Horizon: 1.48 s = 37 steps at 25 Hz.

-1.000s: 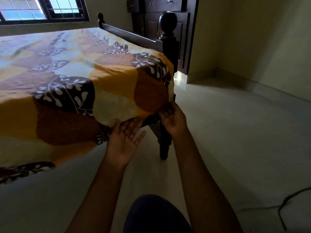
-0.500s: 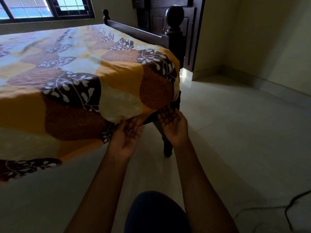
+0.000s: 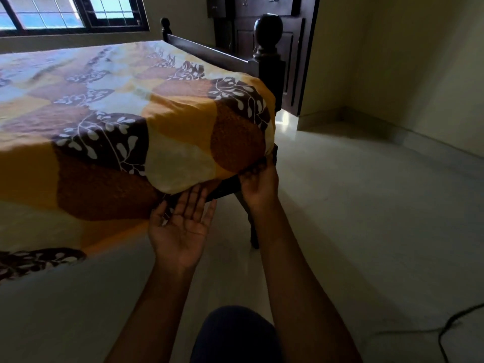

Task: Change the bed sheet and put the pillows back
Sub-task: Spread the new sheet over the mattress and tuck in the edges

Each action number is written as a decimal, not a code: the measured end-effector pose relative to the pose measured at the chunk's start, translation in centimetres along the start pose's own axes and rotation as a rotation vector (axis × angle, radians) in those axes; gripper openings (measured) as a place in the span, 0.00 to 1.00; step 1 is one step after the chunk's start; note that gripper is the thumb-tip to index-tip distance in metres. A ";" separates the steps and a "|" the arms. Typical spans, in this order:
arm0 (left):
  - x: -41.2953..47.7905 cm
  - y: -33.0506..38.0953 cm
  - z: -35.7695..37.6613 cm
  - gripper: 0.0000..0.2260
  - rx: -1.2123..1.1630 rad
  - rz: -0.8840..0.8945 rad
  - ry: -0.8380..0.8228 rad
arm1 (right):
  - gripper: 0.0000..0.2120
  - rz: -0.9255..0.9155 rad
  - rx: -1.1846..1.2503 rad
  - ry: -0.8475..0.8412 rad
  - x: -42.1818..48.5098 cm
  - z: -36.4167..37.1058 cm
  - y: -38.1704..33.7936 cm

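Note:
A yellow, brown and cream leaf-patterned bed sheet (image 3: 125, 121) covers the mattress and wraps its near right corner. My left hand (image 3: 180, 226) is palm up with straight fingers, its fingertips under the sheet's lower edge at that corner. My right hand (image 3: 259, 184) is raised at the corner's right side, fingertips tucked up against the sheet's underside by the dark wooden bed frame (image 3: 267, 61). No pillows are in view.
A dark bed leg (image 3: 252, 231) stands just behind my right forearm. A dark wooden wardrobe (image 3: 264, 11) rises behind the bedpost. The pale tiled floor (image 3: 366, 218) spreads to the right, with a black cable (image 3: 445, 334) at lower right. My knee (image 3: 235, 336) shows at the bottom.
Both hands stayed at the sheet's corner. My left hand flattened out palm up beneath the edge, and my right hand pushed a little higher under the corner.

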State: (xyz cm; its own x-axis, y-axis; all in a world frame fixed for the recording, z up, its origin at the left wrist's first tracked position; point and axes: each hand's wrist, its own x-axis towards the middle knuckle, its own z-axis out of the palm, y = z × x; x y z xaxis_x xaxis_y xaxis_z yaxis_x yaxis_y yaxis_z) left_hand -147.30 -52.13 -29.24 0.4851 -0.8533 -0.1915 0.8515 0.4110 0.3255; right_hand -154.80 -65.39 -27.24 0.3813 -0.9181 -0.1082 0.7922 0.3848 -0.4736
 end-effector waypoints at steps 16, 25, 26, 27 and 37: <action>-3.1 10.1 -9.6 0.13 0.157 0.449 0.439 | 0.18 0.471 -0.510 0.041 -7.1 -0.1 14.7; -2.6 12.9 -11.3 0.05 0.512 0.435 0.732 | 0.17 0.452 -0.824 0.152 -6.5 -0.3 17.2; -2.8 13.2 -11.1 0.04 0.517 0.413 0.725 | 0.17 0.427 -0.819 0.172 -6.6 0.2 17.3; -3.0 13.5 -11.0 0.04 0.499 0.381 0.709 | 0.16 0.402 -0.817 0.185 -6.6 0.5 17.2; -6.3 8.4 -4.2 0.15 0.113 0.304 0.325 | 0.16 0.404 -0.953 -0.058 -8.7 0.6 10.9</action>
State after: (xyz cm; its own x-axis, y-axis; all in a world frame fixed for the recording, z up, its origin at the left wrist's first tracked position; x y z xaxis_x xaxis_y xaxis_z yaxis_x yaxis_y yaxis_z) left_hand -142.42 -41.96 -29.20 0.7624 -0.5466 -0.3464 0.6423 0.5743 0.5075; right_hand -149.23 -53.15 -30.88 0.5772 -0.7213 -0.3828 -0.0964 0.4053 -0.9091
